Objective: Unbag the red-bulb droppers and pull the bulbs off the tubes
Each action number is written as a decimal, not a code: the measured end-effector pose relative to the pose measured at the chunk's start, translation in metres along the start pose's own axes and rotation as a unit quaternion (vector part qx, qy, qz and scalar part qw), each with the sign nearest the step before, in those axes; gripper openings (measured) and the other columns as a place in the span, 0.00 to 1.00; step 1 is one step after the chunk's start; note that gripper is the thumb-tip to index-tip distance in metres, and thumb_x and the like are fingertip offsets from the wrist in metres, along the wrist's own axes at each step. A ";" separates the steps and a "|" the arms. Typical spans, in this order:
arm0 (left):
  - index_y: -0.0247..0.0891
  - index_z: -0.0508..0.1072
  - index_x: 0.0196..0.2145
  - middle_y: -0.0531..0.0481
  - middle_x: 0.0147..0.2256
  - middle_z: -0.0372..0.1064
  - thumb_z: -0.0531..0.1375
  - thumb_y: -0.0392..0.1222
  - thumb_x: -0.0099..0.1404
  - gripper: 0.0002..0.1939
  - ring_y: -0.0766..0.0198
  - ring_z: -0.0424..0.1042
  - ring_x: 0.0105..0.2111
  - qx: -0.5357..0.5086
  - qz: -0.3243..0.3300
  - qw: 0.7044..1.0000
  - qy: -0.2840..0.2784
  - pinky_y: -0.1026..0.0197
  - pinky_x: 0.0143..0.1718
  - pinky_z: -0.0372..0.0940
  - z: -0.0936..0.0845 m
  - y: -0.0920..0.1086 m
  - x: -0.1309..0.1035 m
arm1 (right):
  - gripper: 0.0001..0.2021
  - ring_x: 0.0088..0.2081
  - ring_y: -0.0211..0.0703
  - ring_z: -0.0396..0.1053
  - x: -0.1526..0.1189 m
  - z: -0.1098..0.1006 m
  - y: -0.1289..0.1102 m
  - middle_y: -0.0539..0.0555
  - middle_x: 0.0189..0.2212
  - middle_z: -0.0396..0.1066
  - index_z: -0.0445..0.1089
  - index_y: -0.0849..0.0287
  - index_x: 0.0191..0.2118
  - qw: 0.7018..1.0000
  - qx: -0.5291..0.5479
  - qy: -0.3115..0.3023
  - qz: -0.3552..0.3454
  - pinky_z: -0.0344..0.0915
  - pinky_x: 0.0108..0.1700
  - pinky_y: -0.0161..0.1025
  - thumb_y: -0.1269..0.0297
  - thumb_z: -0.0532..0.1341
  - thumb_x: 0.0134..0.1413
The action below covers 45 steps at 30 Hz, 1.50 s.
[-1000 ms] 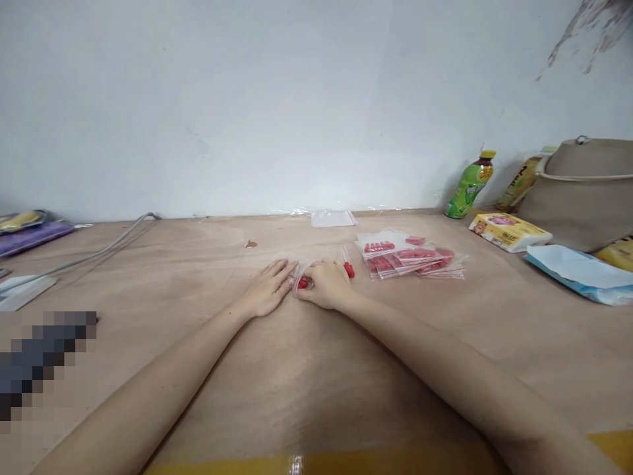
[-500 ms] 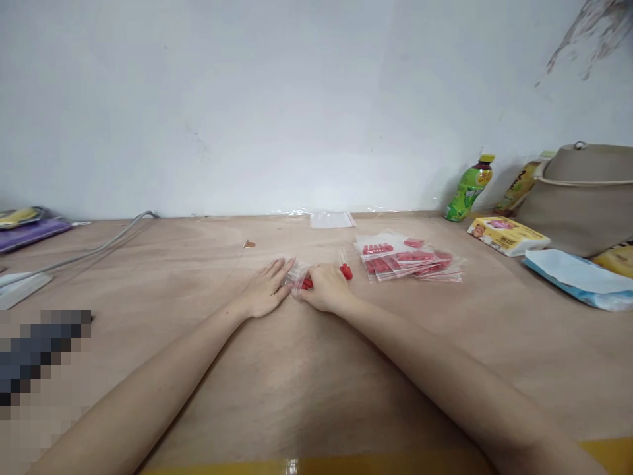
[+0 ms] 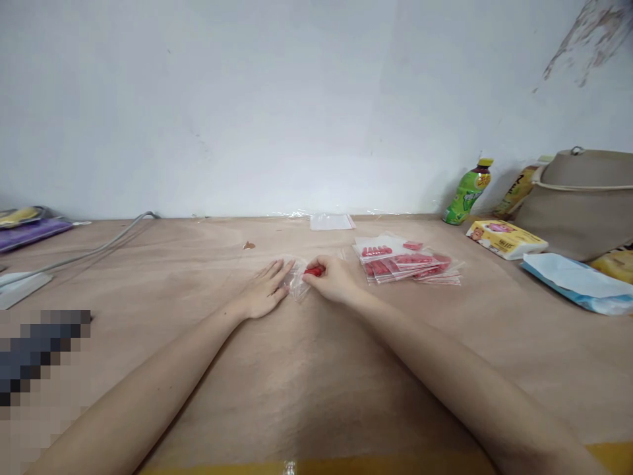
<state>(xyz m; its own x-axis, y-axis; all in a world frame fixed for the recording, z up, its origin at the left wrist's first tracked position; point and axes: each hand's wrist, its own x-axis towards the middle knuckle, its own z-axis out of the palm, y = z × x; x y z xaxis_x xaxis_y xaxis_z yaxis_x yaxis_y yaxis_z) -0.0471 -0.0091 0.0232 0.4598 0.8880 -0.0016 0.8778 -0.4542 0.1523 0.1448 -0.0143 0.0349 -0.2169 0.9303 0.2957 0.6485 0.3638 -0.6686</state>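
My left hand (image 3: 264, 290) lies flat on the table with its fingers spread, the fingertips at the edge of a crumpled clear plastic bag (image 3: 297, 285). Opposite it, my right hand (image 3: 335, 280) pinches a small red piece (image 3: 313, 270) between thumb and fingers, right at the bag. The exact kind of the red piece is too small to make out. To the right of that hand is a pile of clear zip bags (image 3: 410, 258) with small red pieces inside.
Near the wall lies a flat white packet (image 3: 332, 222). At right stand a green bottle (image 3: 469, 192), a yellow tissue pack (image 3: 507, 239), a blue-white packet (image 3: 578, 284) and a grey-brown bag (image 3: 583, 204). A grey cable (image 3: 109, 244) crosses the left side, near a purple item (image 3: 37, 235).
My right hand has shifted slightly, and the red piece now shows at its fingertips. The red piece formerly seen to its right no longer shows. My left hand has barely moved.
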 end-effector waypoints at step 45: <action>0.40 0.54 0.59 0.42 0.58 0.52 0.42 0.48 0.64 0.27 0.47 0.52 0.57 0.049 -0.096 0.993 0.053 0.46 0.54 0.52 -0.005 0.005 -0.009 | 0.13 0.44 0.48 0.61 -0.014 -0.018 0.039 0.60 0.40 0.69 0.67 0.60 0.42 0.894 -0.353 -0.017 -0.276 0.49 0.45 0.44 0.60 0.51 0.59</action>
<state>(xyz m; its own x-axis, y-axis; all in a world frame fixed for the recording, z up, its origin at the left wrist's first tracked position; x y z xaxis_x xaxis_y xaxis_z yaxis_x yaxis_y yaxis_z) -0.0475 -0.0186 0.0286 0.2714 0.9589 0.0830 0.9589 -0.2768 0.0620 0.1857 -0.0141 0.0169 -0.6605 0.6229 0.4192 0.7319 0.6586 0.1747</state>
